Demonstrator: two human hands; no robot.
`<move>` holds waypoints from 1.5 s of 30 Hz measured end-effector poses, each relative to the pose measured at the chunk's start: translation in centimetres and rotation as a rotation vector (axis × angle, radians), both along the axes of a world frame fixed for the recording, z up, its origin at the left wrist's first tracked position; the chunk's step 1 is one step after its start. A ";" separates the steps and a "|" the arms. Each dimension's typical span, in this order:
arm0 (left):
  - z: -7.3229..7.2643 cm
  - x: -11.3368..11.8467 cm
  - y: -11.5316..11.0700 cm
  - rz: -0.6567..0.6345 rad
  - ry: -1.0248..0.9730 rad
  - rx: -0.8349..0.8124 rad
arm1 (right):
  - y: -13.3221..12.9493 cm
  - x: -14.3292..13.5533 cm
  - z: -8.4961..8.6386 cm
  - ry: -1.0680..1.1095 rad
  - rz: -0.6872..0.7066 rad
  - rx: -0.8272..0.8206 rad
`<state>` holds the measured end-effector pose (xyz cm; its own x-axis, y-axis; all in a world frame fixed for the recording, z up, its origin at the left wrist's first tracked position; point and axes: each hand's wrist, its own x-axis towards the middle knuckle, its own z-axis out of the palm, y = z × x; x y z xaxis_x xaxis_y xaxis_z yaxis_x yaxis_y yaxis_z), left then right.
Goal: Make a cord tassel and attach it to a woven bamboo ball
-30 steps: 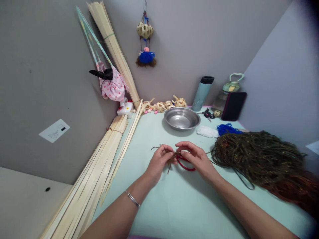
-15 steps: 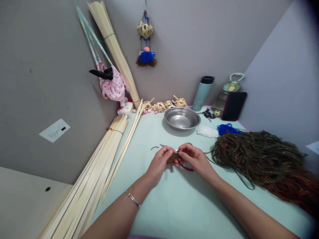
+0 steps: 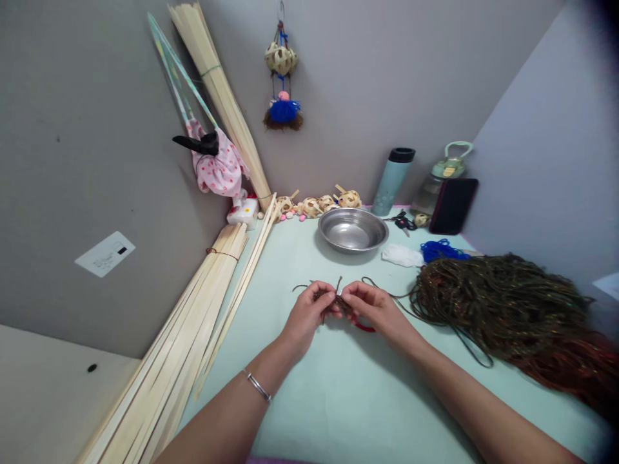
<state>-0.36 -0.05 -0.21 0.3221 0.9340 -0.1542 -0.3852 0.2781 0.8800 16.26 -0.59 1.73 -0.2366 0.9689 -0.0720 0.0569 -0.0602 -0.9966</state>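
Dark brown yarn is pinched between my two hands over the middle of the table, with one short end sticking up. My left hand is closed on the yarn with thumb and fingertips. Close beside it, my right hand is closed on the same yarn, thumb against the fingers. Partly hidden beneath the hands lie scissors with a red handle. A loose piece of yarn lies left of the fingers. How the yarn is wound or tied between the fingertips is too small to tell.
A steel bowl stands beyond the hands. To the right lies a big heap of dark yarn, near white yarn and blue yarn. Wooden strips lie at left. A tumbler and a phone stand behind.
The yarn between my fingers has turned: an end now points up, where earlier one hung down. Both hands have shifted only slightly and still pinch it.
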 end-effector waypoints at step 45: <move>0.8 -0.1 -0.3 -0.071 -0.012 0.008 | 0.2 0.0 -0.2 0.105 -0.035 -0.003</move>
